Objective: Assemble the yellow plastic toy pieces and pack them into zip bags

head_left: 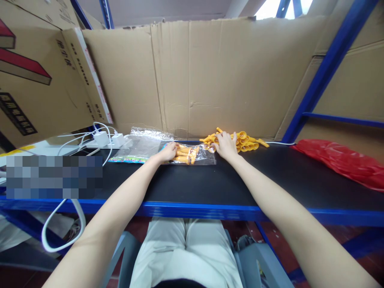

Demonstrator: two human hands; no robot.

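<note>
My left hand (169, 152) is closed on the left part of a clear plastic bag (211, 159) that lies flat on the black tabletop. Inside this bag are several orange-yellow plastic pipe-like pieces (181, 154). My right hand (227, 147) rests over the left side of a loose pile of the same yellow pieces (247, 145), thin stems with a small round cup at one end. Its fingers are spread over the pile, with the thumb toward the bag. Left of my left hand lie flat clear bags (135, 145) with a colourful printed edge.
White chargers (101, 138) and cables sit on a power strip at the left, near a large cardboard box (45, 80). A cardboard sheet (234, 76) stands behind the table (198, 188). Crumpled red plastic (339, 162) lies at the right, beside a blue post (327, 72).
</note>
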